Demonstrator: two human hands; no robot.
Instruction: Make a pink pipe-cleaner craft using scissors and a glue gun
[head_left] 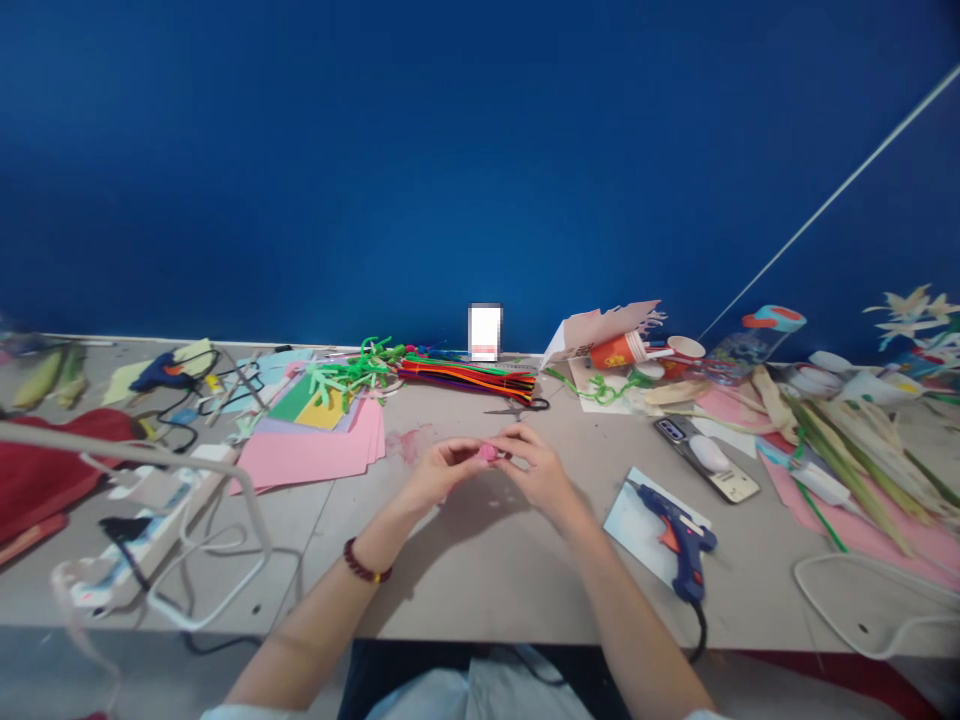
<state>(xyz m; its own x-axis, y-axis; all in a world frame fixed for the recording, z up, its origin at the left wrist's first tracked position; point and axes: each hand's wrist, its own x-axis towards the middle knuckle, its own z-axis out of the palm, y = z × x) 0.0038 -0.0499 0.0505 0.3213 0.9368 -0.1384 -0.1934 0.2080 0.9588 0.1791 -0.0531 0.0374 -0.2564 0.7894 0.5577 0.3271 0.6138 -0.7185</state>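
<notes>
A small pink piece (488, 452), rounded and perhaps rolled, is pinched between the fingertips of both hands above the middle of the table. My left hand (442, 470) is closed on its left side, a beaded bracelet (366, 562) around the wrist. From the right, my right hand (534, 468) grips the same piece with thumb and fingers. What the piece is made of is too small to tell. Just beyond the hands lies a pair of scissors (517, 408), near a bundle of colourful pipe cleaners (472, 382).
Pink paper sheets (307, 450) and a white power strip (161, 530) with loose cables are on the left. To the right lie a blue glue gun (675, 540), a phone (724, 478) and dried husks (862, 470). A blue wall (480, 170) closes off the back.
</notes>
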